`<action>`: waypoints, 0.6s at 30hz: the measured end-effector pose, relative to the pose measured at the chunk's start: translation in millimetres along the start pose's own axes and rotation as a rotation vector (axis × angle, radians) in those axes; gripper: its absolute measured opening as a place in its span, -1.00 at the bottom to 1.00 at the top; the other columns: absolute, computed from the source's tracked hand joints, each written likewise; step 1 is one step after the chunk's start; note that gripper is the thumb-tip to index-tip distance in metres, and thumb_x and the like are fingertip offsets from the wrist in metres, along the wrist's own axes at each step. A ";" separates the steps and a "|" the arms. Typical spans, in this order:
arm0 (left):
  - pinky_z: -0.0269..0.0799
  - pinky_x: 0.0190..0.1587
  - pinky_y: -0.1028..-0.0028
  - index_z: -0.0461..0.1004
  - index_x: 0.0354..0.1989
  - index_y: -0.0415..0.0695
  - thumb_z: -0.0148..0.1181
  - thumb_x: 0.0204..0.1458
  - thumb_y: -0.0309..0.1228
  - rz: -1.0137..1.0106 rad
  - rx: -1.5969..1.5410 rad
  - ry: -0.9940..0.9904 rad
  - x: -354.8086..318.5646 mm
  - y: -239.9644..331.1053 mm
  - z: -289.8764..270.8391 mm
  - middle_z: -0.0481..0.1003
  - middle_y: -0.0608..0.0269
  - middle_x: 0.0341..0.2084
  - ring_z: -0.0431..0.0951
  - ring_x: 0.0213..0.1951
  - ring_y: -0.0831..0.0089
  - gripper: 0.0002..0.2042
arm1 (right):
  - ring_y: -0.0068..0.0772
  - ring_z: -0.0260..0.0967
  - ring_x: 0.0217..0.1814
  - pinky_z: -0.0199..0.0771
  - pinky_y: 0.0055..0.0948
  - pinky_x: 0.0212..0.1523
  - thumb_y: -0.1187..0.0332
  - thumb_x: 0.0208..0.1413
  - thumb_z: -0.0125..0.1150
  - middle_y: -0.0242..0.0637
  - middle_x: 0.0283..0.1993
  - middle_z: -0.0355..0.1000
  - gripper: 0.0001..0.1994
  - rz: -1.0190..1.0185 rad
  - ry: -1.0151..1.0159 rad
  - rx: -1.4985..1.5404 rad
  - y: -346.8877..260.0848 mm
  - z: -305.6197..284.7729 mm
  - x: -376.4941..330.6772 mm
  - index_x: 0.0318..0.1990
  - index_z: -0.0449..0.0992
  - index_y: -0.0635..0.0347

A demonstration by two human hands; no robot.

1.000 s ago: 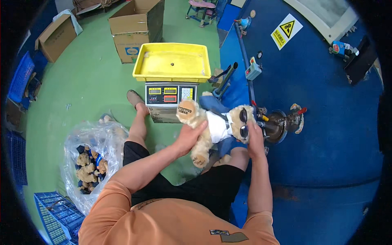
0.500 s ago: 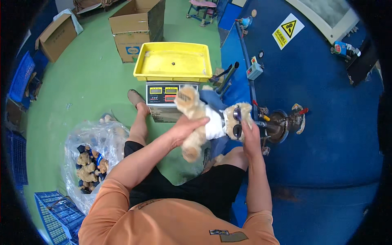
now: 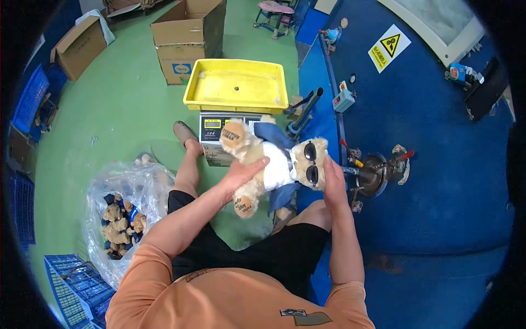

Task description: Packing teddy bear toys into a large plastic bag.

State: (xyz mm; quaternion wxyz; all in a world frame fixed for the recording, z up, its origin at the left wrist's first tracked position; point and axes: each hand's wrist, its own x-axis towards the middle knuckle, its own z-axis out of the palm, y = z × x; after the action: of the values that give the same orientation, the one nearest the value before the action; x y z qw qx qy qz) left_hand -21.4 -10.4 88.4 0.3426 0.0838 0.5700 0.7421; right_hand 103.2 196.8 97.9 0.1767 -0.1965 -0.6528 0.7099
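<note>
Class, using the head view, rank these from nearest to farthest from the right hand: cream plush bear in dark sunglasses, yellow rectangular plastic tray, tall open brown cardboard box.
1. Cream plush bear: its head is against the right hand, on that hand's left.
2. Yellow tray: ahead and left.
3. Brown cardboard box: on the floor beyond the tray.
</note>
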 end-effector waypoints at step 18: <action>0.46 0.00 0.48 0.35 0.09 -0.33 0.40 -0.09 -0.39 -0.041 0.134 -0.039 7.0 -12.9 -22.5 0.49 0.06 -0.07 0.53 -0.11 0.34 -0.44 | -0.61 0.33 -0.26 0.34 -0.60 -0.21 0.25 0.29 -0.03 -0.34 -0.20 0.49 -0.69 -0.019 -0.100 -0.136 -5.2 -3.3 4.0 -0.04 0.48 0.32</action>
State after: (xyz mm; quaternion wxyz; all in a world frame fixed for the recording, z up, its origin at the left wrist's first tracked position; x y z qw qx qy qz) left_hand -32.9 -22.5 67.3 0.3624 0.1092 0.6131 0.6934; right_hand 101.4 202.1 102.7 0.1368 -0.1663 -0.7095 0.6710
